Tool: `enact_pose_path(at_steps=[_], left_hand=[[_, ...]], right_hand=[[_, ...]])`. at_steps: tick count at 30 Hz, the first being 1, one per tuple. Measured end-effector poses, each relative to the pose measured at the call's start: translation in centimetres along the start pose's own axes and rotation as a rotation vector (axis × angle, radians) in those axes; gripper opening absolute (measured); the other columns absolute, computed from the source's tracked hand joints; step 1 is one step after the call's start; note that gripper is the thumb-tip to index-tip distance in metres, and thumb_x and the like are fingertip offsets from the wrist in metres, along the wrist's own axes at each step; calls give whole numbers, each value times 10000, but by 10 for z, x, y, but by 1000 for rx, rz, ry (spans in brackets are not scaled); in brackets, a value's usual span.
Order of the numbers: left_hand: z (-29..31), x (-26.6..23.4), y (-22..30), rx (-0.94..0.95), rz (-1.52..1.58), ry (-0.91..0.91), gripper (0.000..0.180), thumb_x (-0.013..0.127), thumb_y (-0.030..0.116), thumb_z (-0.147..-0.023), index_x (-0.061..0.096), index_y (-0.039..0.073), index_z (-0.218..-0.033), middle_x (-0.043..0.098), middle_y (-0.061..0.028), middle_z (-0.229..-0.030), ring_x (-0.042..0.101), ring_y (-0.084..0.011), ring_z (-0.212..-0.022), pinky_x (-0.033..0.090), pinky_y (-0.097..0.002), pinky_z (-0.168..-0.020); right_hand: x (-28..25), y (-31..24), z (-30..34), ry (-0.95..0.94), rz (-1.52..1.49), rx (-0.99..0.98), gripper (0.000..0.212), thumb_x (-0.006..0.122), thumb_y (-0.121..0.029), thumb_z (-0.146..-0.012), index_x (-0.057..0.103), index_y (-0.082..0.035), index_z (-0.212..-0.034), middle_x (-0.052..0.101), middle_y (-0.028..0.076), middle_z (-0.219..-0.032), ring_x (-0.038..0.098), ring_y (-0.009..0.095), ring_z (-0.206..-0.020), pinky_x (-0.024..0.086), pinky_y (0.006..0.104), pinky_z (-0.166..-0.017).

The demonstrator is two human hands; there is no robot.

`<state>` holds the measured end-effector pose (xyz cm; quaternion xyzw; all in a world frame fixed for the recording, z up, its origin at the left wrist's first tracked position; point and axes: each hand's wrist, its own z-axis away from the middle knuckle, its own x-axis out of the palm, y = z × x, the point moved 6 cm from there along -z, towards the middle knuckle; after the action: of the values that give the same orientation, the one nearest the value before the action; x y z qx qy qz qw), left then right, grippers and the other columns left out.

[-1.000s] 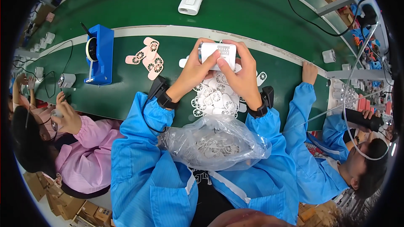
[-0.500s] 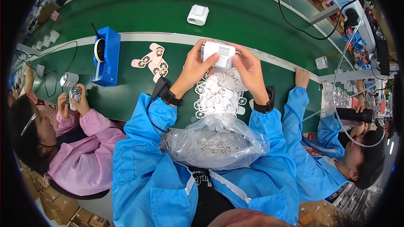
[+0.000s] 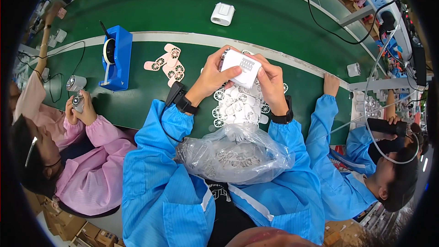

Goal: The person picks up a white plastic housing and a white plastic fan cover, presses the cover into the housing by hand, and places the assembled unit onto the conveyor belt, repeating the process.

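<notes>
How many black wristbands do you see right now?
2. One wristband is at the wrist of the left hand, the other wristband at the wrist of the right hand. More may be hidden under co-workers' sleeves.

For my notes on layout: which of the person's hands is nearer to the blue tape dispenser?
Left. The left hand holds the white device to the right of the blue tape dispenser; the right hand is farther right, on the device's other side.

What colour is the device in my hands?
The device is white with rows of dark slots; it shows best in the head view.
</notes>
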<state>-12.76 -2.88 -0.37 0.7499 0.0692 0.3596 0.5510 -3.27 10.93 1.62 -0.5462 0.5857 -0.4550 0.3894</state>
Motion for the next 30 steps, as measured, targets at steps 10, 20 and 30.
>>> enact_pose_path(at_steps=[10, 20, 30], left_hand=[[-4, -21, 6, 164, -373, 400, 423, 838, 189, -929, 604, -11, -1220, 717, -75, -988, 688, -105, -797, 563, -251, -621], [-4, -4, 0, 142, -335, 268, 490, 755, 66, -946, 577, -1, -1398, 625, -177, -1349, 724, -199, -1047, 603, -325, -813], [-46, -16, 24, 419, -1334, 109, 627, 697, -61, -848, 577, 109, -1439, 570, -178, -1437, 575, -396, -1327, 539, -453, -1048]], right_hand=[[35, -55, -21, 199, 979, -204, 569, 805, -89, -905, 609, -24, -1434, 651, 135, -1345, 630, 242, -1214, 538, 367, -951], [-67, 8, -65, 180, 951, -100, 638, 857, -141, -866, 589, -7, -1429, 666, 148, -1305, 665, 275, -1171, 546, 400, -993], [-192, 69, -65, 380, 501, 40, 622, 823, -276, -936, 567, 41, -1406, 694, 153, -1207, 678, 237, -1103, 545, 379, -973]])
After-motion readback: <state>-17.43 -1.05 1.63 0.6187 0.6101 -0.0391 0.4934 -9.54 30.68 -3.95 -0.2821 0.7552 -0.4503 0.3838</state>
